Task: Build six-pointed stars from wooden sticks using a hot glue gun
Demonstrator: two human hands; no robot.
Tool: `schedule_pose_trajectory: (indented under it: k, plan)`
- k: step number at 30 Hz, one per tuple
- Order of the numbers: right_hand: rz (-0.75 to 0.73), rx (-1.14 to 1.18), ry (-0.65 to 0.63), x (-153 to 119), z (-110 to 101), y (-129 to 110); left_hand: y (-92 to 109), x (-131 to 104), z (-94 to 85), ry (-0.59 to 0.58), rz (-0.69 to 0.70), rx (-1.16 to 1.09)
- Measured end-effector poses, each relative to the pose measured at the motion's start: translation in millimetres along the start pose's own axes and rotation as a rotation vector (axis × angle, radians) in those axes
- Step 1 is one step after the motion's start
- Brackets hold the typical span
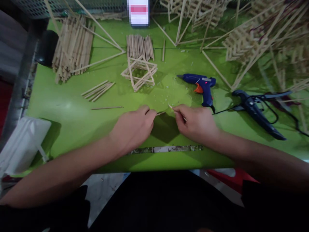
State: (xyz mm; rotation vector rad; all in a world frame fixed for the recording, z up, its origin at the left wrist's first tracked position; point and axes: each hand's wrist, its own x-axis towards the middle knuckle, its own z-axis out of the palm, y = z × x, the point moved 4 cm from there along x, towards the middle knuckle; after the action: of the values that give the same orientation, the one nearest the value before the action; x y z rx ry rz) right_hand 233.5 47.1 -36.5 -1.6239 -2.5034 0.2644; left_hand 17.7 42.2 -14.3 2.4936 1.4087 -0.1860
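My left hand [142, 124] is closed round a thin wooden stick [160, 113], whose tip pokes out to the right. Facing it, my right hand [196, 122] pinches another short wooden stick [170, 106] between thumb and fingers. The two sticks are apart, with a small gap of green table between the hands. Beyond the hands stands a star-shaped stick frame [142, 73]. To the right lies a blue glue gun [201, 84] with an orange trigger and a lit red light, its nozzle pointing left.
A bundle of long sticks [73, 45], a row of short sticks [140, 46] and several loose sticks [98, 91] lie on the green table [72, 125]. Dark-handled cutters [258, 112] rest at right, below stacked stick frames [241, 45]. A white container [26, 145] stands at left.
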Motion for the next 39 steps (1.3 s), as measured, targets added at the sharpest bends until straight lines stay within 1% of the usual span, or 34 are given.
schedule_pose_trajectory:
  k: [5, 9, 13, 17, 19, 21, 24, 26, 29, 33, 39]
  plan:
    - [-0.009, 0.008, -0.024, 2.3, 1.2, -1.5, 0.4, 1.1, 1.1, -0.01, -0.005, 0.016]
    - [-0.011, -0.003, -0.059, 2.5, 4.7, -2.6, 1.9, 1.9, 0.7, -0.039, -0.012, 0.042]
    - [0.014, -0.062, -0.048, 3.9, 7.4, -5.3, 4.1, 1.8, -1.9, -0.061, -0.012, 0.071]
    - [0.012, -0.079, -0.047, 11.8, 10.9, -8.5, 5.8, 2.2, -3.8, -0.076, -0.013, 0.092]
    - [0.001, -0.079, -0.013, 15.2, 11.7, -8.0, 5.7, 2.5, -4.4, -0.083, -0.025, 0.1]
    - [-0.01, -0.064, 0.06, 14.4, 10.6, -5.5, 5.3, 2.4, -4.8, -0.095, -0.031, 0.103]
    - [-0.023, -0.025, 0.164, 5.3, 8.0, 0.9, 4.8, 1.7, -5.4, -0.107, -0.025, 0.089]
    - [-0.038, -0.014, 0.19, -1.4, 7.2, 4.9, 4.2, 1.0, -5.1, -0.114, -0.019, 0.078]
    - [-0.085, -0.021, 0.214, -5.6, 6.4, 6.4, 3.1, 0.0, -3.5, -0.115, -0.009, 0.074]
    - [-0.136, -0.043, 0.239, -2.8, 5.7, 3.0, 1.5, -0.8, -0.7, -0.087, -0.002, 0.077]
    - [-0.167, -0.076, 0.165, 4.3, 7.8, -0.5, 2.0, -0.1, -0.4, -0.088, 0.004, 0.092]
